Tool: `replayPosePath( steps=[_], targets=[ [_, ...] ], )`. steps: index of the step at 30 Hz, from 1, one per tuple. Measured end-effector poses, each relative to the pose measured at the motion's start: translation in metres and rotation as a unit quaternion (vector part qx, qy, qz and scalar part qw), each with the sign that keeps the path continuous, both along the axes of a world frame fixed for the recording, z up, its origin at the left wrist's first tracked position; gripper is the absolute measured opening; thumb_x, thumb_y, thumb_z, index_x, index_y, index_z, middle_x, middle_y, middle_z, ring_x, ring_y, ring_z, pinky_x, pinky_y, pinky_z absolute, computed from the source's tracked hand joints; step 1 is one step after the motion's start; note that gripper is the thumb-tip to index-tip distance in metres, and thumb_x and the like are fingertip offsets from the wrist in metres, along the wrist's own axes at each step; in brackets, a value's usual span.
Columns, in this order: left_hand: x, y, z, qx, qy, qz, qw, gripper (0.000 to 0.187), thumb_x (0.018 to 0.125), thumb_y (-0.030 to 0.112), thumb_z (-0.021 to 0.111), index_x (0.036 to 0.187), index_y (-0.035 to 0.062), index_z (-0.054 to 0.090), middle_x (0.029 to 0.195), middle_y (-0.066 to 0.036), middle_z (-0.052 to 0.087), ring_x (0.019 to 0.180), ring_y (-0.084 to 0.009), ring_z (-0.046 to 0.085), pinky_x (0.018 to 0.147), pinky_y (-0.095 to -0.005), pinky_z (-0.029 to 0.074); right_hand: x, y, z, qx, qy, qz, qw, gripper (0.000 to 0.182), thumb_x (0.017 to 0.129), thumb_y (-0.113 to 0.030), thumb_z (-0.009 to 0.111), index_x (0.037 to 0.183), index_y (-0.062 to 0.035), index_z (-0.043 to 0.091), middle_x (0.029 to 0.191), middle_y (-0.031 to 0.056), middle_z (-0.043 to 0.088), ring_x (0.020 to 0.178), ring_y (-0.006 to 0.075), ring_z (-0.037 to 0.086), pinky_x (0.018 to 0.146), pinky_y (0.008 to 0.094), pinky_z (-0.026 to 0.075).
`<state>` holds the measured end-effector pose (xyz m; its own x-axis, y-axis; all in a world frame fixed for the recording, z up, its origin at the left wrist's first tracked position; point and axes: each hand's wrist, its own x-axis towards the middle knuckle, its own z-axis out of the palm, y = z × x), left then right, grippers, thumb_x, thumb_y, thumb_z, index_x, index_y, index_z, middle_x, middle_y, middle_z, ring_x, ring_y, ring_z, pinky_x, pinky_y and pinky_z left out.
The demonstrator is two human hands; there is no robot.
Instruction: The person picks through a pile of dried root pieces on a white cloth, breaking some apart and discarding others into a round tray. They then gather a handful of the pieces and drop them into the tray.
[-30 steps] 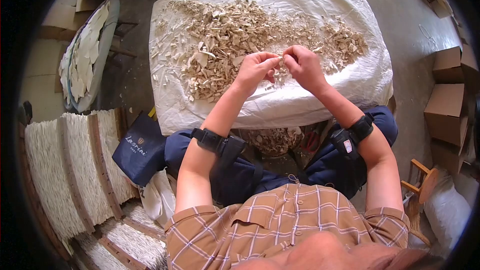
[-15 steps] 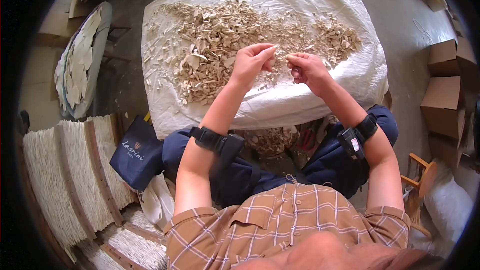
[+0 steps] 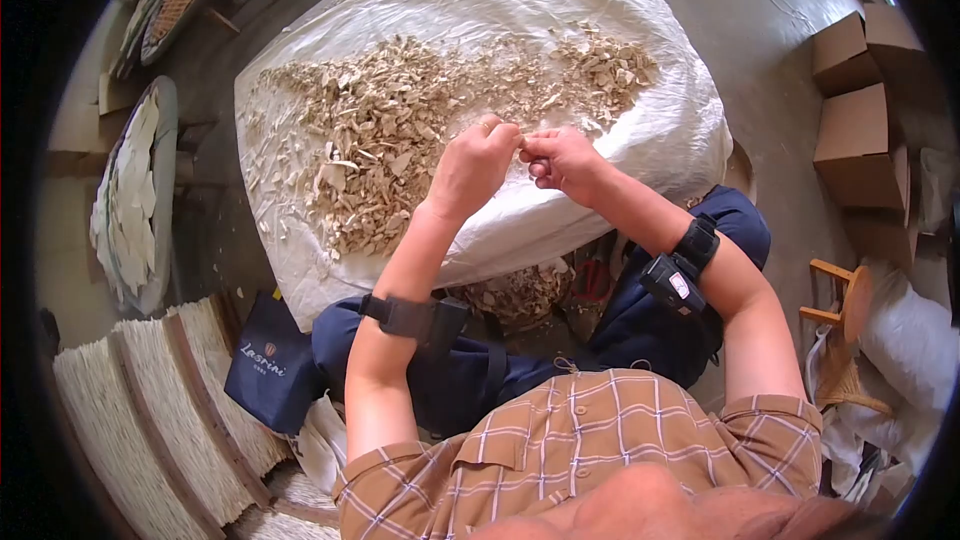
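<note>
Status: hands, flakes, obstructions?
Left hand, right hand pinched close together; any held piece unclear. Pale flakes heaped on white cloth. No obstruction seen.

The left grip and right grip are close together above pale flakes on white cloth.

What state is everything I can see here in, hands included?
Left hand: fingers pinched together.
Right hand: pinched, fingertips close to the left's; anything held is too small to identify.
Pale flakes: loose, heaped.
White cloth: spread out, wrinkled.
Black armbands: strapped around both arms.
Dark blue bag: beside the left leg.
Cardboard boxes: clustered.
</note>
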<state>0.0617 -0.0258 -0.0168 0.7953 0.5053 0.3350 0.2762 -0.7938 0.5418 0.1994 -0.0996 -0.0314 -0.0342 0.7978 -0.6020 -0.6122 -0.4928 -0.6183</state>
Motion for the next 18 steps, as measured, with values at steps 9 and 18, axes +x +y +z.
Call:
replayPosePath(
  steps=[9,18],
  targets=[
    [0.027,0.002,-0.007,-0.1,-0.048,0.078,0.991,0.032,0.075,0.006,0.049,0.107,0.0011,0.046,0.099,-0.02,0.051,0.091,-0.0344,0.052,0.075,-0.0395,0.044,0.0,-0.011,0.014,0.016,-0.143,0.176,0.974,0.011,0.079,-0.015,0.053,0.075,-0.0043,0.054,0.062,0.0009,0.05,0.047,0.0082,0.047,0.041,0.0215,0.038],
    [0.016,0.003,0.009,-0.173,-0.112,0.048,0.977,0.011,0.073,0.013,0.061,0.079,0.0046,0.064,0.075,-0.006,0.06,0.062,-0.0197,0.058,0.056,-0.028,0.047,0.021,-0.018,0.005,0.039,0.009,0.062,0.997,0.012,0.082,-0.017,0.053,0.081,-0.0055,0.054,0.064,-0.0013,0.049,0.049,0.0056,0.044,0.042,0.0201,0.036]
  ],
)
